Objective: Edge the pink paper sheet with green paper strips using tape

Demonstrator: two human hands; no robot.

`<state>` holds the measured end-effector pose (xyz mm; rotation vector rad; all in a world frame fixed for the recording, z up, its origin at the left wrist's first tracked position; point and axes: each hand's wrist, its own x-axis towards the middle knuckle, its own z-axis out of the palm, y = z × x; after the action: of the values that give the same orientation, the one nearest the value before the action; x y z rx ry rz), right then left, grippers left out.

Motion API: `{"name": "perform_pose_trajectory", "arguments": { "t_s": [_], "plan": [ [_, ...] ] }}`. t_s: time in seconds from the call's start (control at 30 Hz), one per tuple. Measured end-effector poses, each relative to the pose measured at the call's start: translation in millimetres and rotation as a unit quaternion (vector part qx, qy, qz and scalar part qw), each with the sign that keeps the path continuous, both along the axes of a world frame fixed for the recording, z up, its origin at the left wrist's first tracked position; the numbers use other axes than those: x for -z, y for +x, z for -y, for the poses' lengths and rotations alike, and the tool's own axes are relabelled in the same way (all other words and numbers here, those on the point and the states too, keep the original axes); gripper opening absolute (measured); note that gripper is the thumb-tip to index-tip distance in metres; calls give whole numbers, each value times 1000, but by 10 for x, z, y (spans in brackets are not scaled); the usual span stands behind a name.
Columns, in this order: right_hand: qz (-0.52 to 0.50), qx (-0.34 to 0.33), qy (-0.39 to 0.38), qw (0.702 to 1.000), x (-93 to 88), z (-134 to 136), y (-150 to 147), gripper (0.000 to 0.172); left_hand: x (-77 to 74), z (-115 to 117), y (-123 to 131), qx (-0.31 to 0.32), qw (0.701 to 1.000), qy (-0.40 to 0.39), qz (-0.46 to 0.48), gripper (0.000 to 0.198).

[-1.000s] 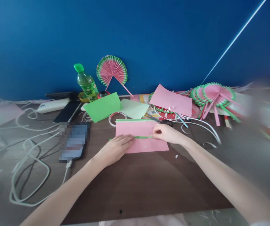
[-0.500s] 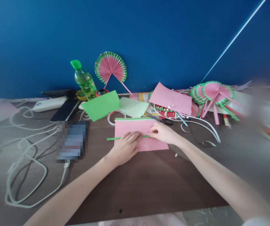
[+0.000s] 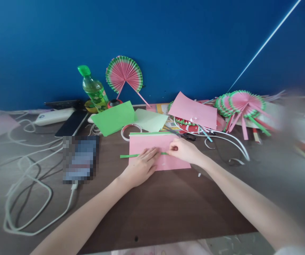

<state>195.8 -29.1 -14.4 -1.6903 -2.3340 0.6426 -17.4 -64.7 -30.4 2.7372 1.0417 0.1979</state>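
A pink sheet of paper (image 3: pixel 144 143) lies on the brown table, with a green and pale band along its far edge. Across its middle runs a narrow green paper strip (image 3: pixel 128 156), whose left end sticks out past the sheet. My left hand (image 3: pixel 143 164) rests flat over the strip and sheet, fingers stretched out. At the strip's right end, my right hand (image 3: pixel 180 149) is closed in a pinch on it; the fingertips partly hide that end. Just beyond the sheet lie a roll of tape (image 3: pixel 123 134) and dark-handled scissors (image 3: pixel 188 136).
Green paper (image 3: pixel 115 118), pale green paper (image 3: pixel 151 120) and another pink sheet (image 3: pixel 193 110) lie behind. A pleated paper fan (image 3: pixel 124 72) leans on the blue wall beside a bottle (image 3: pixel 95 90). More fans (image 3: pixel 245 102) sit right. A phone (image 3: pixel 80 159) and looped cable (image 3: pixel 50 191) occupy the left.
Both hands keep the same place on the strip and sheet. Only the camera view has shifted slightly.
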Motion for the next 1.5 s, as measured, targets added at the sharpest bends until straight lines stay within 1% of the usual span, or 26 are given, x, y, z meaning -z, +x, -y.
{"name": "perform_pose_trajectory", "arguments": {
  "t_s": [0.3,0.53,0.73,0.97,1.17,1.27,1.33,1.4,1.47,1.5],
  "plan": [
    [-4,26,15,1000,-2,40,-13,15,13,-2,-4,-1,1000,-3,0,48],
    [-18,36,2,999,-44,60,-27,9,12,-1,-3,-1,1000,6,-7,48],
    [-16,31,4,999,-20,48,-14,9,13,-3,-8,1,1000,9,1,47],
    [-23,24,2,999,-33,36,2,10,19,0,-12,-1,1000,17,13,47],
    [-54,10,-21,998,-13,-7,41,10,-5,8,-5,-3,1000,12,-2,46],
    [-81,4,-34,996,-31,-29,71,10,6,11,0,-8,1000,19,16,45],
    [-104,4,-52,993,-66,-50,98,11,-9,-12,-11,-20,999,28,42,43],
    [-121,6,-68,990,-118,-80,131,13,-74,-74,-53,-49,995,47,75,41],
    [-138,10,-76,987,-178,-117,165,13,-191,-178,-140,-105,986,76,103,39],
    [-150,15,-77,986,-209,-136,180,13,-261,-243,-201,-143,979,94,111,40]
  ]
}}
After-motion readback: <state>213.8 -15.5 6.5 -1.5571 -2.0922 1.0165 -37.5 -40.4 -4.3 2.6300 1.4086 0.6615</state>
